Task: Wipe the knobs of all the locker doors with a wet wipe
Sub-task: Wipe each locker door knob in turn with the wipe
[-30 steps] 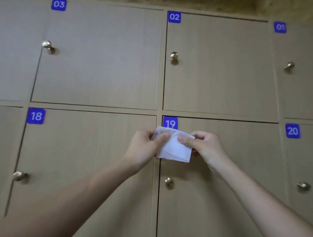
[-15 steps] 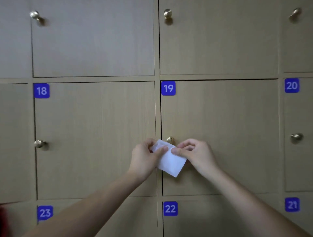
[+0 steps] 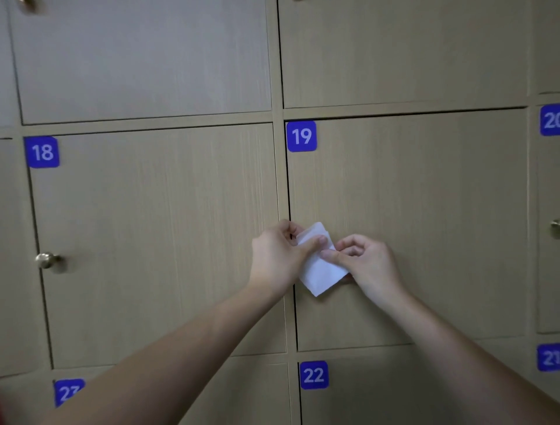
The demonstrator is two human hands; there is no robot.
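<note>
A folded white wet wipe [image 3: 318,270] is held by both hands against the left edge of locker door 19 [image 3: 424,212]. My left hand [image 3: 278,258] pinches its upper left part with thumb and fingers. My right hand [image 3: 363,264] pinches its right side. The knob of door 19 is hidden behind the wipe and fingers. The brass knob of door 18 [image 3: 45,260] stands bare at the far left. Part of the knob of door 20 [image 3: 556,227] shows at the right edge.
Beige wooden locker doors fill the view, with blue number labels 18 [image 3: 42,151], 19 [image 3: 301,136], 22 [image 3: 314,375] and partly cut 20, 21 and 23. A knob of the upper row [image 3: 25,3] shows at the top left corner.
The view has dropped from the top locker row to the row of doors 18 to 20. Both hands moved the wipe up over the knob of door 19, which now is covered.
</note>
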